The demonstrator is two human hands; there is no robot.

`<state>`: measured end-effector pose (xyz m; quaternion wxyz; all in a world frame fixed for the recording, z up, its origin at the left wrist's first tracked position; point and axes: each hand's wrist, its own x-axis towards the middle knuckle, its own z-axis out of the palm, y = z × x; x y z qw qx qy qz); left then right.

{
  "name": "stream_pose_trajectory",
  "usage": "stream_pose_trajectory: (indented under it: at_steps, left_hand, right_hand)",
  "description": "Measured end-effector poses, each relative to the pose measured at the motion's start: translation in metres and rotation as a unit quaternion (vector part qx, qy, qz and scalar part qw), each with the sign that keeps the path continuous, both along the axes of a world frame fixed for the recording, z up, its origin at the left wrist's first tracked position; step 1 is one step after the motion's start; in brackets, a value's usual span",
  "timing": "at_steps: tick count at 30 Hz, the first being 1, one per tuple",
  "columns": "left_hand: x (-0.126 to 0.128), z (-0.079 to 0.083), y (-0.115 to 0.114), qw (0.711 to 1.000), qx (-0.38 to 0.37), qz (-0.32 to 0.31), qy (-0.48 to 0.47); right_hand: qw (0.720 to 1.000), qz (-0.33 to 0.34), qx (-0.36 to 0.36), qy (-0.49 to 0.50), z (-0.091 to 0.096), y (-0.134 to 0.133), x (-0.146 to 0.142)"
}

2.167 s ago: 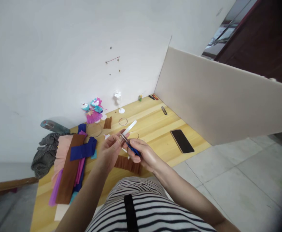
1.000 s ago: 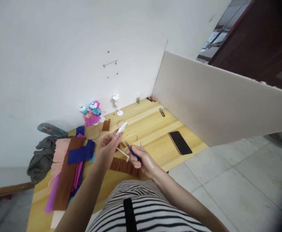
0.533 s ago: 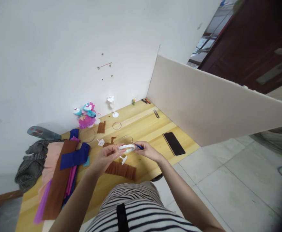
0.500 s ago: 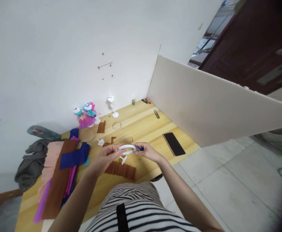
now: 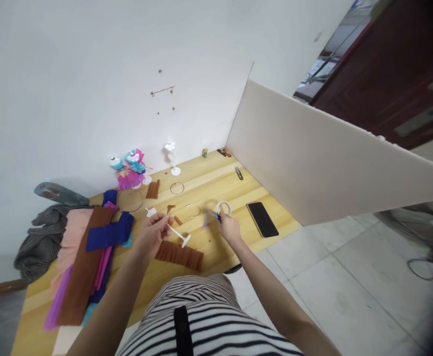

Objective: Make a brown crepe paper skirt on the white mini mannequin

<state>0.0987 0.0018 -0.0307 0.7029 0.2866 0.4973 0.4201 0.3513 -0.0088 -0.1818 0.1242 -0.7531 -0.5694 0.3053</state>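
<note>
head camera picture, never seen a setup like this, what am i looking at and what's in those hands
There is no machine here: these are a person's two bare hands, seen by a camera worn on the head, looking forward and down.

The left hand holds a thin white stand with a flat base. The right hand holds scissors. A white ring, like a tape roll, is at its fingers; whether it is gripped or just touched is unclear.

On the wooden table lie a phone, small snips, a pleated brown strip and, on the left, folded cloth.
</note>
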Motion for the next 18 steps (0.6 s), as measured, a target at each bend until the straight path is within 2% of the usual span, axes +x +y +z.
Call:
stream_pose_trajectory:
  at_steps: [3, 7, 11, 18]
  left_hand:
    - [0.001, 0.006, -0.007, 0.999, -0.010, -0.021, -0.029]
    - [-0.002, 0.017, -0.016, 0.998, -0.017, -0.029, -0.055]
    - [-0.007, 0.022, -0.025, 0.997, -0.019, -0.029, -0.075]
    - [-0.009, 0.017, -0.033, 0.994, -0.033, -0.021, -0.104]
  right_hand:
    - [0.997, -0.004, -0.043, -0.059, -0.018, 0.004, 0.003]
    - [0.993, 0.015, -0.084, -0.081, -0.036, 0.007, 0.008]
    - [0.993, 0.027, -0.099, -0.066, -0.050, 0.015, 0.018]
    - [0.995, 0.019, -0.095, 0.008, -0.060, 0.019, 0.030]
